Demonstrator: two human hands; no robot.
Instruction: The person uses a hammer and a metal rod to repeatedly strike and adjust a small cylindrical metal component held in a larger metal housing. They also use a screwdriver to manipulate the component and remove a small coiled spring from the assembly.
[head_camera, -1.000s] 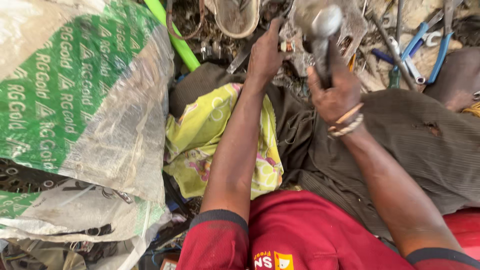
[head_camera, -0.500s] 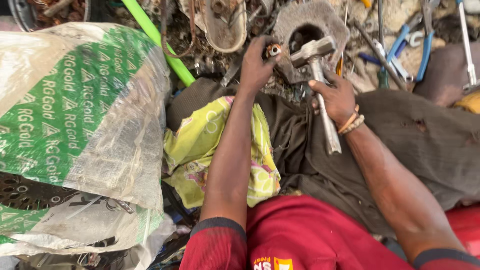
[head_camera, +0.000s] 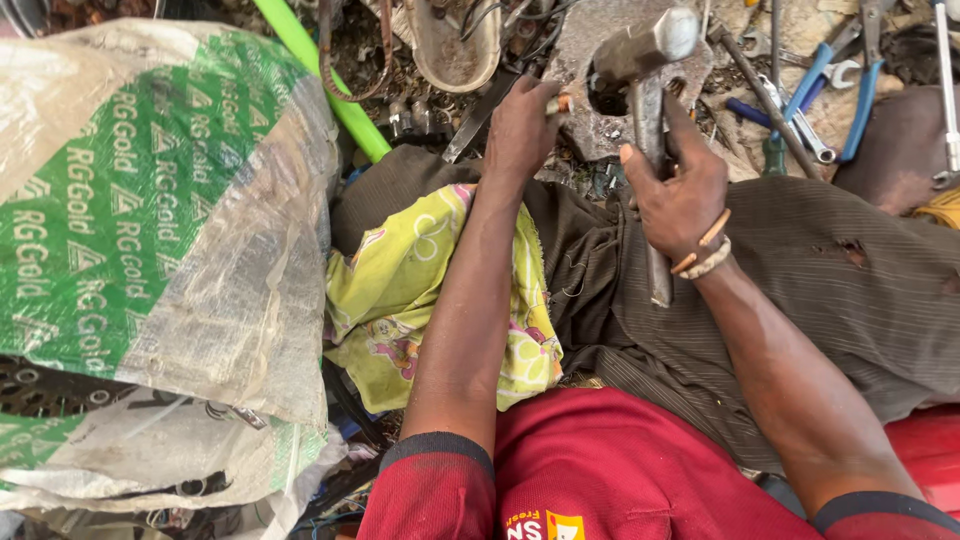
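Your right hand (head_camera: 680, 195) is wrapped around the metal handle of a hammer (head_camera: 645, 90), fingers curled tight about the shaft partway down, with the rest of the handle running past your wrist over your lap. The hammer's grey steel head is tilted above a flat, rusty metal plate (head_camera: 600, 50) with a round hole in it, lying on the ground at the far edge of the view; whether the head touches the plate you cannot tell. Your left hand (head_camera: 520, 125) reaches to the near left side of that plate, fingers pressed together and pinching a small orange-tipped piece (head_camera: 562, 103) just beside the hole. Two bracelets (head_camera: 705, 250) sit on your right wrist. Under both forearms lies your dark brown striped trouser cloth (head_camera: 820, 280), and a yellow-green patterned rag (head_camera: 400, 300) rests across your lap, beneath the left forearm. A large white and green woven sack (head_camera: 150, 230) fills the left side of the ground. Beyond it a bright green tube (head_camera: 320, 75) slants toward the plate, and a worn sandal (head_camera: 455, 40) lies near the far edge. To the right of the plate, blue-handled pliers (head_camera: 840, 90) and a spanner (head_camera: 945, 100) lie among scrap on the ground, well apart from your hands.
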